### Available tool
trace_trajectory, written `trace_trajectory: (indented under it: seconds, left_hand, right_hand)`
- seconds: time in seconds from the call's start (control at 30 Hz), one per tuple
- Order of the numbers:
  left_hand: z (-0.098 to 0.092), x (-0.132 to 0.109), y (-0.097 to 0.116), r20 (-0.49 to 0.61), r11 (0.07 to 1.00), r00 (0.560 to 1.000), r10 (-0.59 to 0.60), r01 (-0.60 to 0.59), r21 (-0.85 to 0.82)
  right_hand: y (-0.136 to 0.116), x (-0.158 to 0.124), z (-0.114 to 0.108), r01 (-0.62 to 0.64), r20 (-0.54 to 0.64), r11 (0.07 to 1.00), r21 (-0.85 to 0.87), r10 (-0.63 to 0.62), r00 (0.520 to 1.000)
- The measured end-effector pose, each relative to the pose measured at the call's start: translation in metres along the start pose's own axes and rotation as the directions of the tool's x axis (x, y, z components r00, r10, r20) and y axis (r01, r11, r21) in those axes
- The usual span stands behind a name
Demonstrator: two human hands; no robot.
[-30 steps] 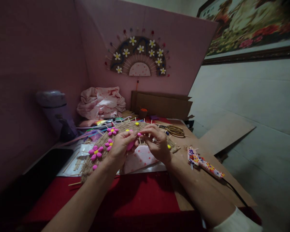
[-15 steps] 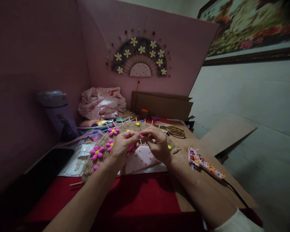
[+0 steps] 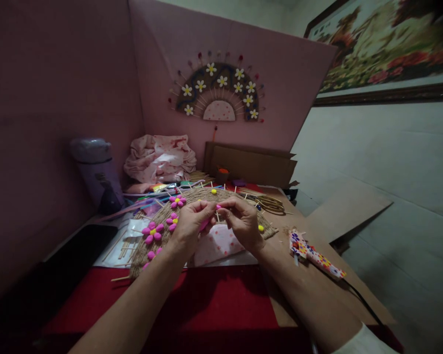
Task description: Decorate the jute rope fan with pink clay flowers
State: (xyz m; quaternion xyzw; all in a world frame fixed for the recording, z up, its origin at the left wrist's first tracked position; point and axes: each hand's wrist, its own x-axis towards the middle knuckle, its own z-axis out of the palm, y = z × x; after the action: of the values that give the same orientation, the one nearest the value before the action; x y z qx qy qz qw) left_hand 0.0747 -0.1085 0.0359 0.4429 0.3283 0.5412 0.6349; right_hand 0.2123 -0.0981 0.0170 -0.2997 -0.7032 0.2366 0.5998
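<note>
Above a twine-wrapped, fan-shaped craft piece (image 3: 162,216), both hands are close together. My left hand (image 3: 192,223) is closed around a lump of pink modelling clay (image 3: 205,223), partly hidden by the fingers. Thumb and fingertips of my right hand (image 3: 239,221) pinch a small pink clay bit (image 3: 218,207) close to the left fingertips. Puffy pink flowers with yellow centres, such as one pink flower (image 3: 152,232), sit on the fan's left side. A yellow clay dot (image 3: 214,191) lies on its top edge. Dotted pale fabric (image 3: 217,246) covers the fan's inner half-circle.
On the right lies a flower-patterned glue gun (image 3: 313,255) with a black cord. Gold-handled scissors (image 3: 269,203) rest behind my right hand. A dark flat panel (image 3: 81,250), a purple bottle (image 3: 96,177) and bunched fabric (image 3: 160,157) stand left. Cardboard (image 3: 251,164) leans at the back.
The whole view has shifted slightly, so things appear a little further right and lower. The small pink bit shows more clearly between my fingertips; both hands keep nearly the same pose.
</note>
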Motion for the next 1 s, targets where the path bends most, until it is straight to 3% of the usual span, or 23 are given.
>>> trace_trajectory:
  seconds: [0.17, 0.3, 0.47, 0.6, 0.7, 0.77, 0.87, 1.0]
  left_hand:
    - [0.0, 0.002, -0.001, -0.013, 0.999, 1.0, 0.009, -0.008, 0.036]
    - [-0.004, 0.001, 0.006, -0.099, 0.986, 0.984, 0.149, -0.14, 0.092]
    - [-0.013, -0.006, 0.035, -0.133, 0.949, 0.951, 0.278, -0.251, 0.19]
    - [-0.028, -0.004, 0.06, -0.143, 0.909, 0.943, 0.3, -0.237, 0.343]
    - [-0.048, 0.011, 0.069, -0.203, 0.859, 0.914, 0.35, -0.227, 0.459]
    - [-0.064, 0.023, 0.07, -0.243, 0.799, 0.881, 0.406, -0.214, 0.562]
    - [-0.086, 0.036, 0.067, -0.248, 0.635, 0.84, 0.484, -0.142, 0.759]
    - [-0.101, 0.037, 0.061, -0.228, 0.408, 0.833, 0.504, 0.004, 0.913]
  right_hand:
    - [0.003, 0.0, 0.0, -0.019, -0.022, 1.0, -0.005, 0.019, 1.0]
    - [0.012, 0.003, -0.003, -0.03, -0.009, 0.998, -0.064, 0.03, 1.0]
    - [0.025, 0.018, -0.006, -0.069, 0.016, 0.988, -0.138, 0.071, 0.997]
    - [0.03, 0.036, -0.003, -0.09, 0.141, 0.985, -0.15, 0.111, 0.984]
    - [0.033, 0.05, -0.001, -0.025, 0.204, 0.979, -0.202, 0.067, 0.977]
    - [0.036, 0.06, 0.0, 0.055, 0.23, 0.963, -0.264, 0.008, 0.973]
    - [0.041, 0.071, 0.001, 0.136, 0.284, 0.937, -0.322, -0.042, 0.958]
    - [0.046, 0.077, 0.002, 0.176, 0.399, 0.93, -0.323, -0.035, 0.916]
